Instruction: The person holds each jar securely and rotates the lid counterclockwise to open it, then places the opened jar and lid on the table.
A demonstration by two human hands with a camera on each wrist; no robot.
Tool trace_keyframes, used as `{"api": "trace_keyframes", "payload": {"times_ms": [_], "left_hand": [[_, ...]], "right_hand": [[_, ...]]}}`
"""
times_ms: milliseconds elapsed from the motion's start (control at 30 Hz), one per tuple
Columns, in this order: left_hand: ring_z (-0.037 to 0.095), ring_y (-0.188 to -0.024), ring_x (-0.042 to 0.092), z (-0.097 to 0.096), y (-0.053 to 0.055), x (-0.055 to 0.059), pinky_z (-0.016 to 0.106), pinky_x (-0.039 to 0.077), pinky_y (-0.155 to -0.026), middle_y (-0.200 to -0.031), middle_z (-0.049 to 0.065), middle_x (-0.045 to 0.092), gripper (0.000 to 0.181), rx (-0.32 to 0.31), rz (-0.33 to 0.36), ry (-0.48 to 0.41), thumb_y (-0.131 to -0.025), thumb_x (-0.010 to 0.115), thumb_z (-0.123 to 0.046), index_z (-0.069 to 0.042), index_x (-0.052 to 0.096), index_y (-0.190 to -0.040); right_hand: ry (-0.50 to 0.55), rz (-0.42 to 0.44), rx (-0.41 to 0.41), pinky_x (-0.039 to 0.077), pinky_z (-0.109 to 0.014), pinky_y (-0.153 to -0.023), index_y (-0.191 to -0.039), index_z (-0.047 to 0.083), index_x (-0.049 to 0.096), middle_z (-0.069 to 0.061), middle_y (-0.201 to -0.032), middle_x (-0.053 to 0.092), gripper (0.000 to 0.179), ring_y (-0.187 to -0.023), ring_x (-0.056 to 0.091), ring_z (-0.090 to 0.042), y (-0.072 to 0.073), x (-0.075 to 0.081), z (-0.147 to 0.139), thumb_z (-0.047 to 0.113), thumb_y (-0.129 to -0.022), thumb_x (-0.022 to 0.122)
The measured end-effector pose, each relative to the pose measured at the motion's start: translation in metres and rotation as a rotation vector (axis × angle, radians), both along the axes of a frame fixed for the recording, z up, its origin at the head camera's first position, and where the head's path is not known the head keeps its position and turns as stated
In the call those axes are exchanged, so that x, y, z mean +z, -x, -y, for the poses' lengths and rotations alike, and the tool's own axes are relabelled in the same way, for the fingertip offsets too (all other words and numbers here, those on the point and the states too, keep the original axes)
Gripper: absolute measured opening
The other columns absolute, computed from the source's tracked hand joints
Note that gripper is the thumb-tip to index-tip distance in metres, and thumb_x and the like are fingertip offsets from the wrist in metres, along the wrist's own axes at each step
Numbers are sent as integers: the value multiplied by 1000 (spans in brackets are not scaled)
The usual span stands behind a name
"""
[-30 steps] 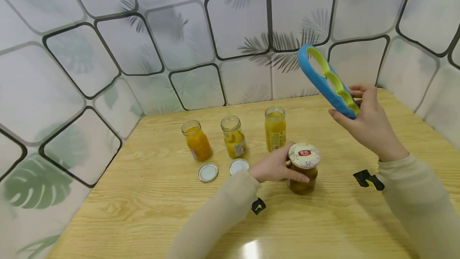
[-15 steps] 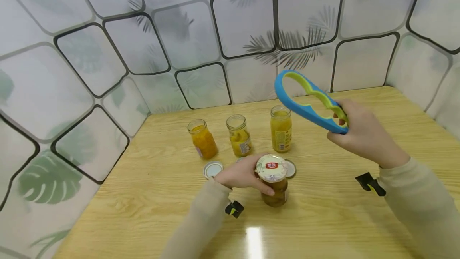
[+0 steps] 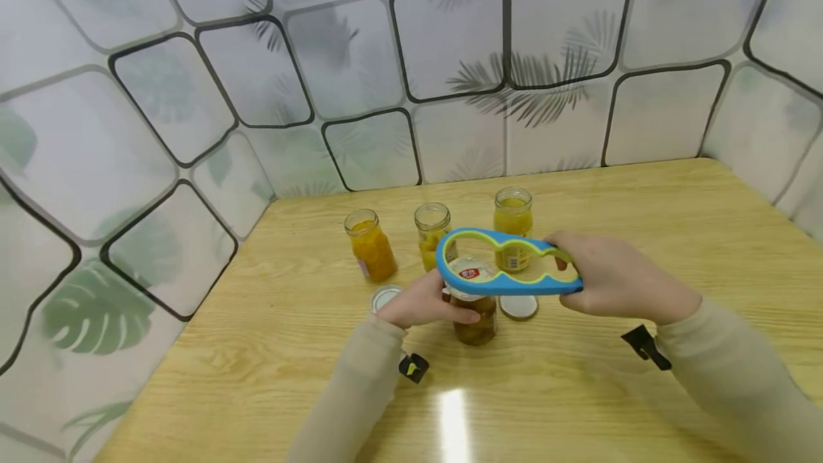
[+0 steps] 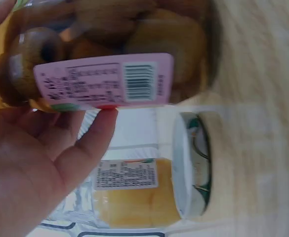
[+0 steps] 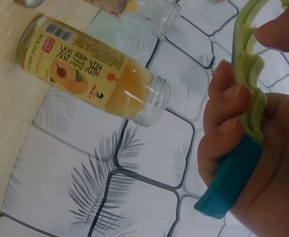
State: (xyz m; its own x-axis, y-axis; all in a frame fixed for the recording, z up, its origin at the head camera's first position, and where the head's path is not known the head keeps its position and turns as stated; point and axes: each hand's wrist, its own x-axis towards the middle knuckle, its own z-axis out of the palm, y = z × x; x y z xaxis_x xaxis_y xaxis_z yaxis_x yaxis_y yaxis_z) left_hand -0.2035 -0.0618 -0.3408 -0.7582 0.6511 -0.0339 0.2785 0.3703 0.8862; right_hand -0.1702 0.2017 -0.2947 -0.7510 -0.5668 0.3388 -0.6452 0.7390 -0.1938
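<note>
My left hand (image 3: 424, 302) grips a glass jar (image 3: 474, 331) of dark, brownish contents around its side. Its pale lid (image 3: 468, 269) with a red emblem is on. The left wrist view shows the jar's pink barcode label (image 4: 104, 81). In my right hand (image 3: 624, 279) is a blue jar opener (image 3: 514, 286) with a scalloped green lining, gripped at its narrow end. From above, the opener's widest loop frames the lid; whether it touches the lid, I cannot tell. Curled fingers (image 5: 226, 126) wrap the opener's end in the right wrist view.
Behind stand three lidless jars: an orange one (image 3: 374, 256), a half-full yellow one (image 3: 427, 245) and a taller yellow one (image 3: 513, 220). Loose lids lie on the wooden table (image 3: 257, 349), one lid (image 3: 386, 296) left of the held jar, another lid (image 3: 518, 307) right. A patterned wall covering (image 3: 456, 141) rises behind.
My left hand has brought the lidded jar leftward across the table. My right hand has lowered the jar opener and swung it left, from the upper right to over the jar's lid.
</note>
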Motion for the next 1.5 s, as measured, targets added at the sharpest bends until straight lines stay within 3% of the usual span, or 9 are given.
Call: {"api": "trace_keyframes", "payload": {"times_ms": [167,267,433,700,867,1233,1500], "left_hand": [[9,-109,44,-8,-4,-3,28,32,-95,-118,-5,50,68,-4,-27,-128,-69,75,-6,-15,41,-126],[8,-105,47,-13,-11,2,27,34,-93,-114,-6,51,69,39,-64,-179,-65,78,-4,-13,43,-124],[11,-102,49,-19,-17,5,27,36,-92,-112,3,53,66,98,-96,-266,-64,76,3,-5,43,-122],[9,-100,51,-18,-11,-11,26,39,-89,-109,-2,56,64,201,-129,-243,-63,79,-6,-12,49,-120],[13,-101,51,-19,-13,-9,28,38,-91,-111,5,56,64,230,-158,-330,-63,77,-1,-7,48,-121],[19,-93,56,-27,-20,-7,30,44,-84,-101,17,59,58,326,-391,-512,-57,73,6,5,52,-111],[21,-91,57,-27,-21,-7,30,46,-81,-99,18,61,58,364,-518,-527,-55,75,5,6,53,-109]], "right_hand": [[-52,57,6,37,-25,-50,-105,3,53,7,-73,50,52,-59,43,-8,0,-5,5,14,-57,70],[-72,73,-1,37,-26,-50,-107,2,52,5,-75,51,53,-60,44,-8,1,-6,7,15,-58,70],[-87,75,-18,37,-26,-49,-108,2,51,3,-75,52,54,-59,44,-8,1,-7,7,15,-59,70],[-103,87,-33,36,-25,-48,-105,4,51,5,-74,51,50,-57,42,-8,1,-6,6,15,-59,70],[-93,60,-25,36,-25,-48,-105,3,51,4,-75,51,51,-58,43,-9,0,-1,7,15,-59,68],[-76,33,-9,34,-25,-48,-100,6,51,6,-70,49,44,-55,40,-8,-2,8,14,15,-60,69],[-72,-15,12,33,-25,-45,-99,4,51,7,-66,46,44,-51,38,-7,-3,7,15,17,-62,71]]}}
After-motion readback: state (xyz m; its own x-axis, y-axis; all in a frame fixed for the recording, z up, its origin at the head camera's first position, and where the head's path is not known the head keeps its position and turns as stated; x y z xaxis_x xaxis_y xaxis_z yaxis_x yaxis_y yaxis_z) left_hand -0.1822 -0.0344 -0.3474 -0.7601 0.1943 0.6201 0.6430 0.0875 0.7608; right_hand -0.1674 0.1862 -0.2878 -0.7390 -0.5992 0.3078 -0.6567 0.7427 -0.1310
